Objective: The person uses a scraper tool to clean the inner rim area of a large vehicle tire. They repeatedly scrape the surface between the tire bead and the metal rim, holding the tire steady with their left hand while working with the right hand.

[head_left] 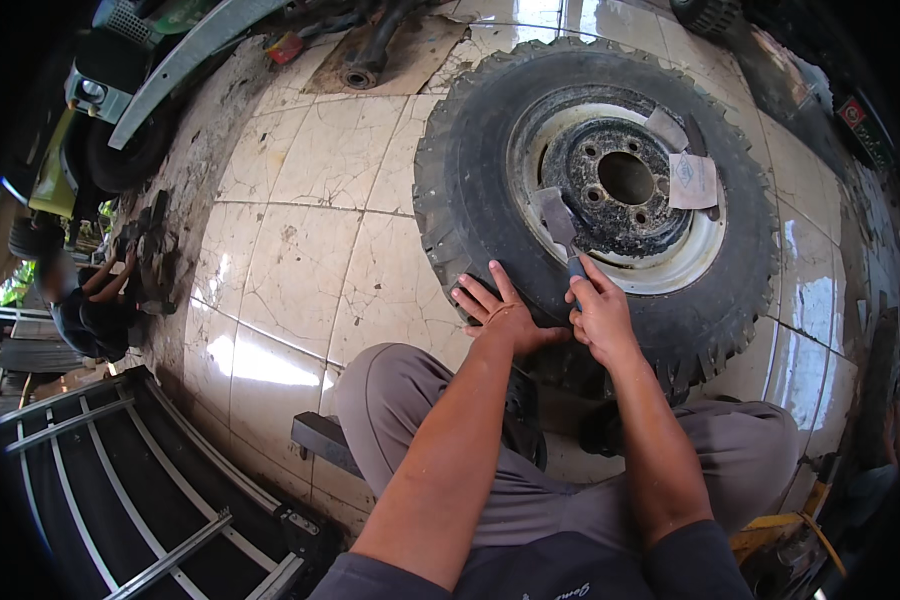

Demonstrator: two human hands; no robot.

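- Black rubber tyre with chunky tread (480,170), mounted on a scuffed white steel rim (690,250); lies flat on its side on the cracked cream floor tiles (300,235), in front of the seated person's knees.
- Dark, mottled hub disc (587,165) at the rim's middle: large round centre hole, ring of smaller holes about it.
- Right hand (602,312): fingers wrapped round the blue-grey handle of a flat metal scraper (558,222), held above the near sidewall; blade points away from the person, over the near left part of the rim. Cannot tell whether its edge presses on the metal.
- Left hand (505,318): empty, fingers spread, laid on the tyre's near left edge, just beside the right hand.
- Creased pale sandpaper piece (692,181), printed on its back, on the right side of the wheel; overlaps a dark, slender tool (696,138). Second, greyish folded piece (666,128) near it, toward the far side of the rim.
- Beyond the tyre, far left: greasy dark metal part (365,70) on a stained brown cardboard sheet (425,58).
- Lower left: black panel with silver metal bars (150,490).
- Far left: another person in dark clothing (95,305), low to the ground.
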